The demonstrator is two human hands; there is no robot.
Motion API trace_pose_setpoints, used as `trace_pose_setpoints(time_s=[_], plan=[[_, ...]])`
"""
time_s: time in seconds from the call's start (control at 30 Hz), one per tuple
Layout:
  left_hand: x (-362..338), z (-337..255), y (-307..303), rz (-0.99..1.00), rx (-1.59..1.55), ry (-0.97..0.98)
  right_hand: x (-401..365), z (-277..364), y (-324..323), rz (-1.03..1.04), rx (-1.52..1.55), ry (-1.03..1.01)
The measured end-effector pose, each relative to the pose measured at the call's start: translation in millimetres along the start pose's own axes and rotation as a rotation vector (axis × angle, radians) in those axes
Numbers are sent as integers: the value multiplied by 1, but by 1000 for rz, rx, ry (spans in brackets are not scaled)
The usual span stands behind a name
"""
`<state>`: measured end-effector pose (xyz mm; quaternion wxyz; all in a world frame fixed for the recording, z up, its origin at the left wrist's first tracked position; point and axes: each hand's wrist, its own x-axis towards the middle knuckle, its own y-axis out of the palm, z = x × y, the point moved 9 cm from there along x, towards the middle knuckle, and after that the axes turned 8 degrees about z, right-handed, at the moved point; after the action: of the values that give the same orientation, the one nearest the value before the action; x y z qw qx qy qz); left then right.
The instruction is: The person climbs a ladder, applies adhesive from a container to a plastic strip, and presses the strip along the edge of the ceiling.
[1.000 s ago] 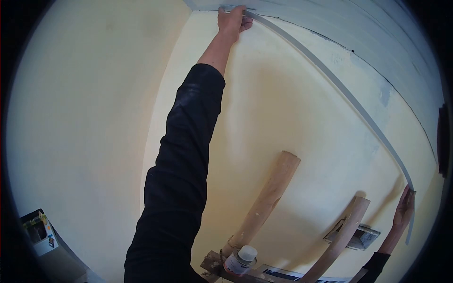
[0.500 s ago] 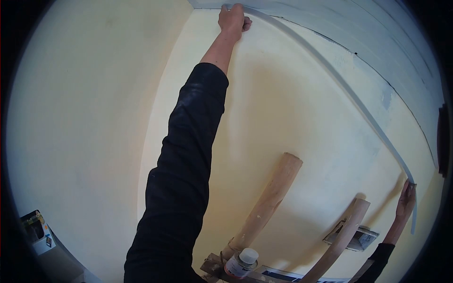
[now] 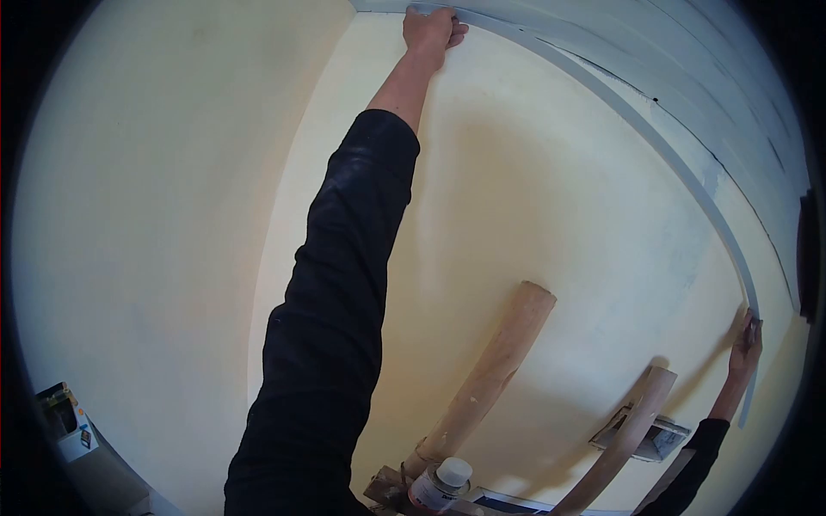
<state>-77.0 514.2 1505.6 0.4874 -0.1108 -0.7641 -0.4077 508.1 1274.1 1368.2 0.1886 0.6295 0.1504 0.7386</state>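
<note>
A long, thin grey strip point(image 3: 662, 143) runs in an arc from the upper wall corner down to the right side. My left hand point(image 3: 428, 34), at the top of the view, presses the strip's far end up against the joint of wall and ceiling, its fingers curled. At the right edge my right hand point(image 3: 747, 344) grips the strip near its other end, and a short length hangs below the hand. Between the two hands the strip lies close to the cream wall point(image 3: 482, 172), under the grey ceiling point(image 3: 688, 52). Part of the ceiling joint shows a dark gap.
Two wooden poles point(image 3: 486, 378) point(image 3: 624, 439) rise in front of the wall. A can with a white lid point(image 3: 453, 471) stands at their base. Behind the right pole is a wall opening point(image 3: 667, 437). A box point(image 3: 73, 430) sits at the lower left.
My right hand has moved up slightly with the strip, and the strip's middle has risen closer to the ceiling joint. My left hand stays at the corner, shifted slightly right in view.
</note>
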Motion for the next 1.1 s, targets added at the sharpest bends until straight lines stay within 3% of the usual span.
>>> trace_pose_setpoints(time_s=[0.1, 0.2, 0.27, 0.47, 0.6, 0.7, 0.77, 0.9, 1.0, 1.1], plan=[[-11, -7, -2, -54, -5, -16, 21, -7, -7, 59, -37, 23], [-11, -3, 0, -38, 40, -73, 38, -5, -18, -14, 51, 2], [-13, -8, -1, -75, 43, -14, 61, -3, -28, 69, 184, 66], [-2, -6, -4, -47, 59, -1, 71, 5, 12, -144, -27, -153], [11, -1, -7, -7, 67, 38, 109, -2, 19, -66, -53, -147], [-7, -12, -1, -28, 56, 36, 101, -25, 69, -96, -157, -204], [-21, -18, 3, -50, 46, 24, 75, -28, 124, -86, -504, -398], [-36, -30, 13, 1, 195, 2, 65, -46, 179, -165, -721, -442], [-49, -37, 14, 38, 240, 57, 43, -51, 229, -281, -1199, -634], [-42, -47, 18, 78, 304, 124, 9, -74, 287, -307, -1263, -668]])
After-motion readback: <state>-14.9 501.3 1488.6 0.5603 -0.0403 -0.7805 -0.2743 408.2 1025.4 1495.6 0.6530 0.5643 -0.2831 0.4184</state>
